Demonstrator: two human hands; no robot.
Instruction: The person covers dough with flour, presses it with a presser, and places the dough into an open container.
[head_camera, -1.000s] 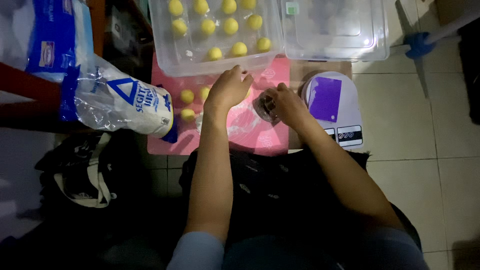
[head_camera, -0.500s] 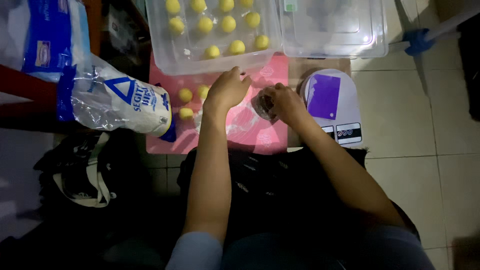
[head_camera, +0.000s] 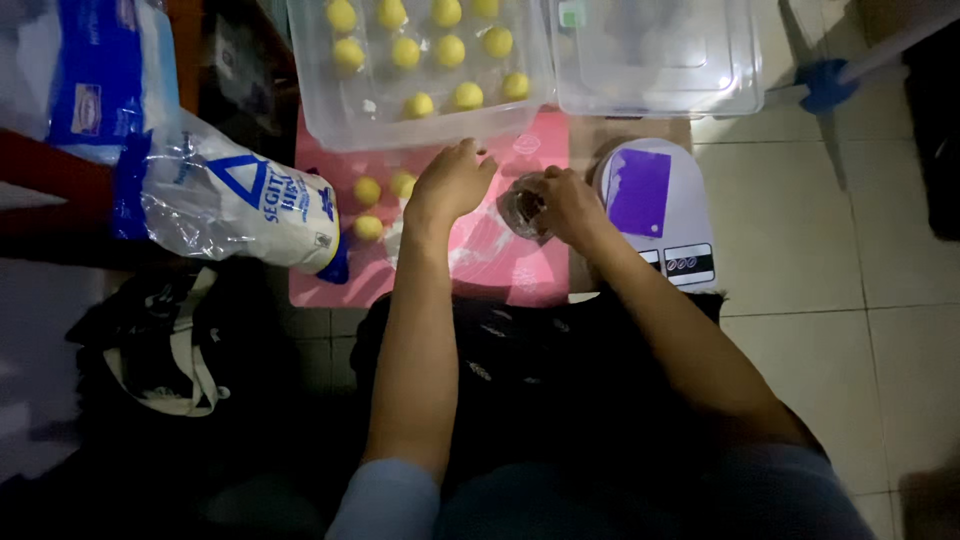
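The right hand (head_camera: 568, 205) gripped a small dark mould (head_camera: 522, 208) over the pink mat (head_camera: 520, 270), beside the kitchen scale (head_camera: 655, 215). The left hand (head_camera: 450, 183) rested loosely open on the mat, holding nothing, near yellow dough balls (head_camera: 368, 191).

A person's left hand (head_camera: 452, 183) rests palm-down on a pink mat (head_camera: 520, 270), the right hand (head_camera: 565, 203) gripping a small clear cup (head_camera: 522, 207) beside yellow dough balls (head_camera: 368, 191) and a kitchen scale (head_camera: 660, 210).
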